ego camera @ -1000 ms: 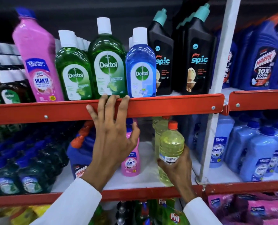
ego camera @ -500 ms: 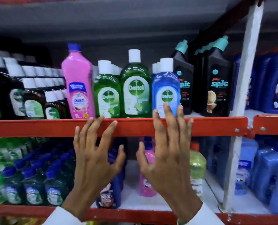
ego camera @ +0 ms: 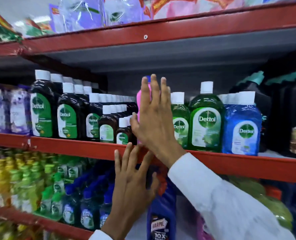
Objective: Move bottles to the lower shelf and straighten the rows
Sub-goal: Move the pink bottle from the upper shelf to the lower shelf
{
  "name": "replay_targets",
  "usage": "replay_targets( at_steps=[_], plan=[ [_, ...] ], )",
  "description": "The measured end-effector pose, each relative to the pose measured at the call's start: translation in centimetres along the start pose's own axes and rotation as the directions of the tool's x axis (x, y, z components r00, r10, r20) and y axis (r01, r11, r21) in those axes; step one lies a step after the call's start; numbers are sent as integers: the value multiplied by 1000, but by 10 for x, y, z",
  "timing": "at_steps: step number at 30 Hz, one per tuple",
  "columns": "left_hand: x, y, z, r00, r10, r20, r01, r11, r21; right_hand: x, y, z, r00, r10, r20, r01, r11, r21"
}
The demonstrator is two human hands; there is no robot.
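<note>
A tall pink bottle (ego camera: 140, 101) with a blue cap stands on the middle shelf, between brown Dettol bottles (ego camera: 69, 116) and green Dettol bottles (ego camera: 205, 122). My right hand (ego camera: 154, 118) is raised in front of it with fingers spread, covering most of the pink bottle; I cannot tell if it touches. My left hand (ego camera: 131, 181) is open lower down, its fingertips at the red shelf rail (ego camera: 74, 146). A blue Dettol bottle (ego camera: 241, 129) stands to the right of the green ones. On the lower shelf a blue Harpic bottle (ego camera: 161, 215) stands beside my left hand.
Black Spic bottles (ego camera: 292, 118) fill the right end of the middle shelf. Small blue and green bottles (ego camera: 71, 201) crowd the lower shelf at left. Packets (ego camera: 85, 13) lie on the top shelf above a red rail (ego camera: 161, 32).
The view has tilted up and shifted left. My right hand let go of the yellow bottle on the lower shelf and rose in front of the pink bottle. My left hand stays at the rail.
</note>
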State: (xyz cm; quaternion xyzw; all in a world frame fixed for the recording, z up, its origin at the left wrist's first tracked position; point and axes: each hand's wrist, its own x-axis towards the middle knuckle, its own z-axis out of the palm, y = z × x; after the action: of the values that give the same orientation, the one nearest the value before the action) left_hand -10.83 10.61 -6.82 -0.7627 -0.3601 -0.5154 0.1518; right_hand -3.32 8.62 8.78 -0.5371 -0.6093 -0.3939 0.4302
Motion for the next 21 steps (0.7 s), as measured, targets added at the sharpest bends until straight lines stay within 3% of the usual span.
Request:
replay_targets(
  at_steps=[6,13,21],
  plan=[
    [2,-6,6,999,-4,41,7,998,-67,28,-5,22,987,124,98,-116,990,-83],
    [3,-6,7,1000,17,7,-16,993,-117,37,-9,21,979,191,75,-198,974,106],
    [4,-7,16,995,45,-85,-53,994,-94,40,-30,-23,959,113,-258,-24,946,324]
  ],
)
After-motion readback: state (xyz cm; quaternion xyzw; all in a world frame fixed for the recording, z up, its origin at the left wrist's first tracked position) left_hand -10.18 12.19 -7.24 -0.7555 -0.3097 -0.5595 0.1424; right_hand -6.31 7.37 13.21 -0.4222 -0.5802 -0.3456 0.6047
